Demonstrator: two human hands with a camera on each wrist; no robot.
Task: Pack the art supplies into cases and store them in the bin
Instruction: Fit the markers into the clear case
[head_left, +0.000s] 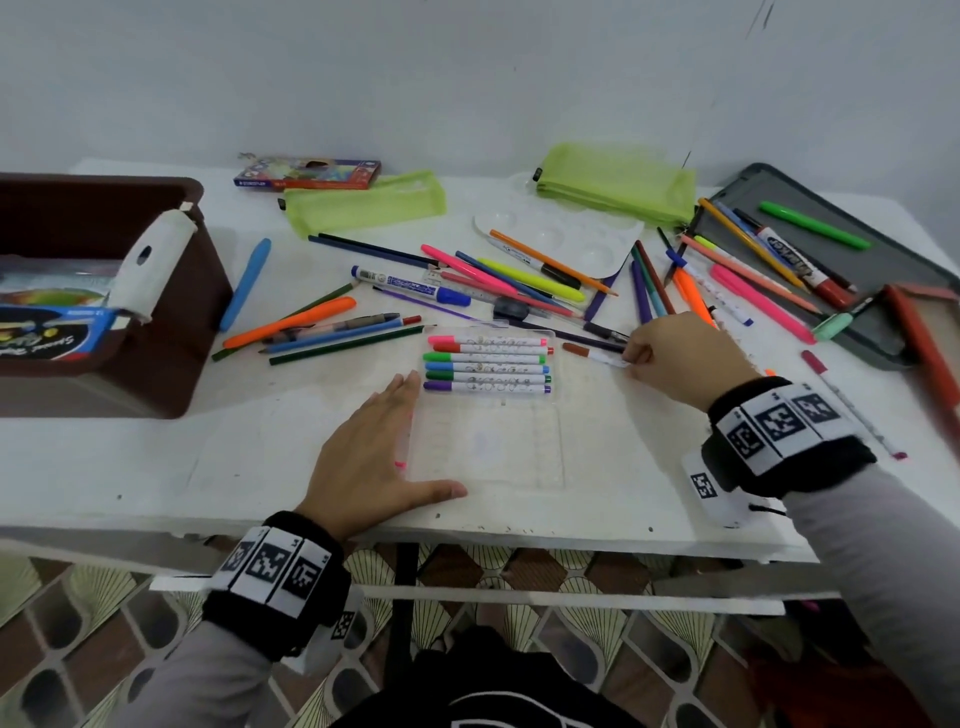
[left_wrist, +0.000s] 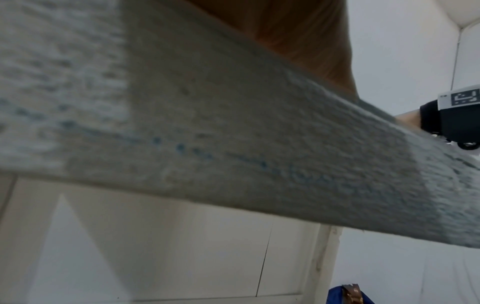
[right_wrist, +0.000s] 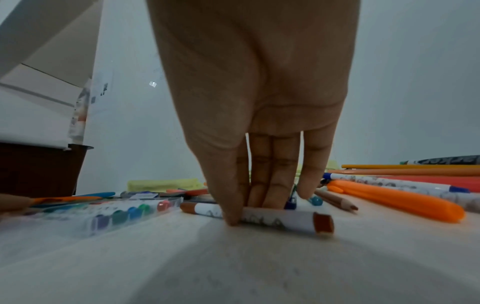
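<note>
The fingers (right_wrist: 272, 181) of the right hand (head_left: 680, 358) reach straight down onto a short white-barrelled marker with a brown cap (right_wrist: 259, 216), the thumb on its near side and the fingertips behind it — a pinch closing on the barrel while the marker lies flat on the white tabletop (head_left: 260, 467). It sits just beside the right edge of the clear plastic marker case (head_left: 488, 415), which lies near the front edge of the tabletop, towards the middle, with six matching markers (head_left: 488, 364) lined up at its far end. The left hand (head_left: 374, 447) lies flat and spread against the case's left edge, fingers straight, holding nothing — it appears to steady the case.

The grip looks shallow: the round barrel is caught only at the fingertips, so it could roll away as it lifts, towards the loose pencils and pens (head_left: 519, 280) crowded just behind. The case looks light; setting the marker in carelessly could nudge it or knock the row askew if the left hand eases off. The brown bin (head_left: 171, 312) stands at the left edge of the tabletop, well apart.

The right wrist is held low above the table, the palm facing the person; the left forearm crosses the front edge.
</note>
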